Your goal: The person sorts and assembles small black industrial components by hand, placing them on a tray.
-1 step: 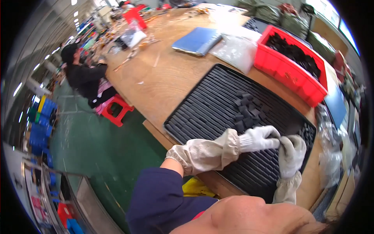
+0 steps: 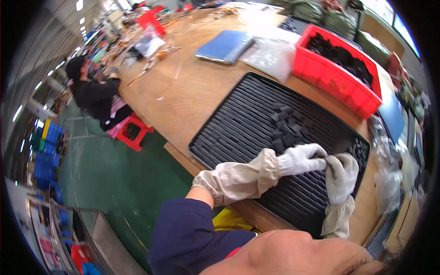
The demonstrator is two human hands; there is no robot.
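Note:
A black ribbed tray [image 2: 238,98] lies on the wooden table in front of me, its rows lined with small dark pieces. Loose black blocks [image 2: 289,126] are heaped on the tray, just beyond my hands. My left hand [image 2: 302,158], in a white glove and beige sleeve cover, reaches in over the tray with its fingers pinched. Its fingertips meet those of my right hand [image 2: 341,176], also gloved and closed, above the tray's right part. Whatever sits between the fingertips is too small and covered to make out. Smaller dark bits [image 2: 359,149] gather in the tray's right corner.
Behind the tray stands a red bin [image 2: 337,87] of black pieces. Beside it lie a clear plastic bag [image 2: 270,57] and a blue folder-like stack [image 2: 224,46]. A co-worker [image 2: 94,91] sits at the table's left edge on a red stool [image 2: 133,133]. Plastic wrapping [image 2: 387,178] lies at right.
The whole view has shifted slightly, so the table and bin appear a little further left and higher. Both hands keep their fingertips together over the tray.

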